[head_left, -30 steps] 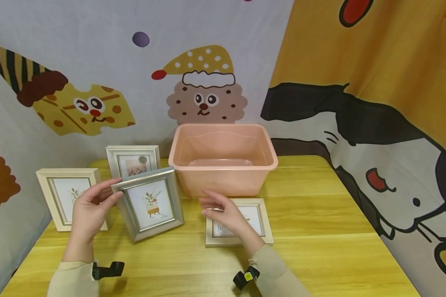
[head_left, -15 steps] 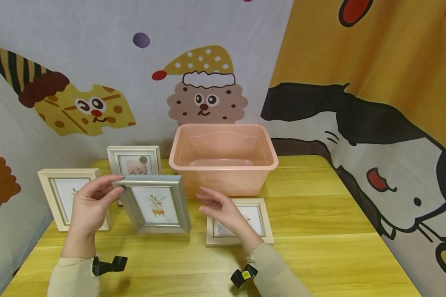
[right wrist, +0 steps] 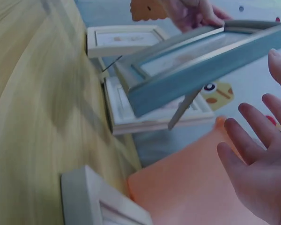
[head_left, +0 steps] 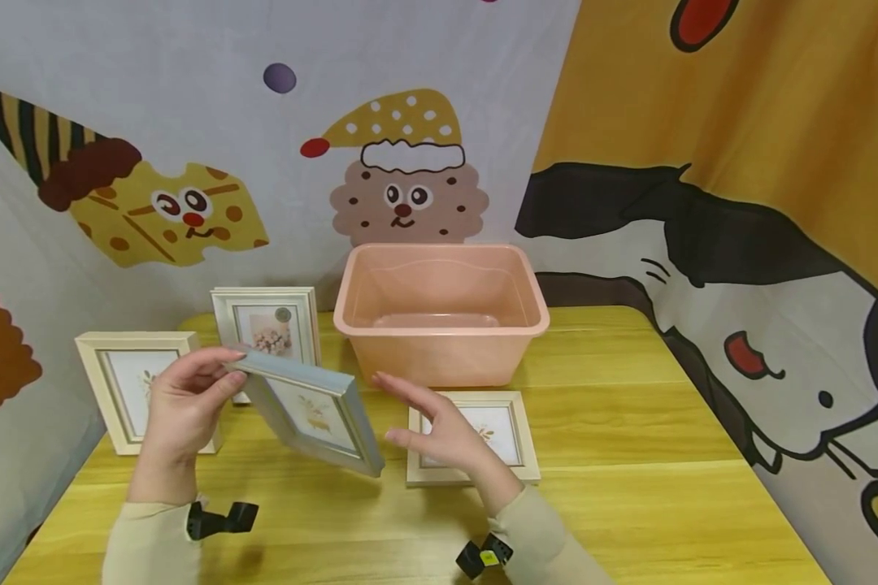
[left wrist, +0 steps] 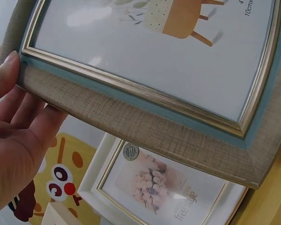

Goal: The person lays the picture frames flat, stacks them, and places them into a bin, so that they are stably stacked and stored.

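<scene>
My left hand (head_left: 183, 410) pinches a silver-blue picture frame (head_left: 315, 416) by its upper left corner, thumb in front and fingers behind. The picture frame is tilted and held up off the table, its glass partly turned upward. In the right wrist view its rear stand leg (right wrist: 185, 108) sticks out below. My right hand (head_left: 442, 426) has its fingers spread and holds nothing; it is apart from the held frame's right edge. Beneath that hand a cream picture frame (head_left: 503, 435) lies face up, partly hidden by it.
A pale pink plastic bin (head_left: 439, 357) stands at the back centre. To the left are an upright cream picture frame (head_left: 135, 394), partly behind my left hand, and a white picture frame (head_left: 271, 329) farther back. A cartoon-printed cloth (head_left: 410, 49) hangs behind the wooden table (head_left: 629, 455).
The silver-blue picture frame has swung in my left hand: its face has tipped upward and its lower right corner has moved right. My right hand has shifted slightly left, and its fingers have spread.
</scene>
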`<move>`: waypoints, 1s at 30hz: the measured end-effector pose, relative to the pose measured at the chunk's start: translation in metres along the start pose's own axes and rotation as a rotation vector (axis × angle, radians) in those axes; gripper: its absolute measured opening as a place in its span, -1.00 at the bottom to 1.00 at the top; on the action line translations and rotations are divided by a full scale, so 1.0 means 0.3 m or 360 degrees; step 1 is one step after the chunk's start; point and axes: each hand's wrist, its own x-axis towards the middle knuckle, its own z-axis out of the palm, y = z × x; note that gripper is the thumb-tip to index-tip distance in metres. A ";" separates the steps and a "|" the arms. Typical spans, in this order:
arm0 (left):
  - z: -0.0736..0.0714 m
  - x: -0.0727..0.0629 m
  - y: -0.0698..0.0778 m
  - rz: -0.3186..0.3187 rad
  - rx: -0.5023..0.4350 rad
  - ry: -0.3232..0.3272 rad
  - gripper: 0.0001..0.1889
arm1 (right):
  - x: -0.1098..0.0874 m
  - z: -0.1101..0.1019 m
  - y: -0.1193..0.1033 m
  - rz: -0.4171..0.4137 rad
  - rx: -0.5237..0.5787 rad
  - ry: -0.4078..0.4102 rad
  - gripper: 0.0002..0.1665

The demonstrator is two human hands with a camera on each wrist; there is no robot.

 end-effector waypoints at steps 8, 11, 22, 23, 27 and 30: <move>0.017 0.000 -0.014 -0.0008 -0.0003 0.0000 -0.74 | 0.007 0.020 -0.050 -0.0085 0.0003 -0.0018 -0.11; 0.027 0.001 -0.021 -0.0025 0.0019 0.0017 -0.74 | 0.004 0.026 -0.065 -0.0061 0.0026 0.0015 -0.11; 0.065 0.012 -0.049 -0.0071 0.0199 0.0016 -0.73 | 0.009 0.035 -0.106 -0.0049 0.0182 0.0260 -0.14; 0.068 0.012 -0.050 -0.0081 0.0222 0.0013 -0.73 | 0.010 0.036 -0.106 -0.0062 0.0183 0.0278 -0.14; 0.075 0.011 -0.057 -0.0132 0.0340 0.0020 -0.75 | 0.010 0.037 -0.105 -0.0069 0.0158 0.0329 -0.16; 0.077 0.011 -0.061 -0.0174 0.0434 0.0048 -0.75 | 0.010 0.037 -0.106 -0.0058 0.0136 0.0362 -0.20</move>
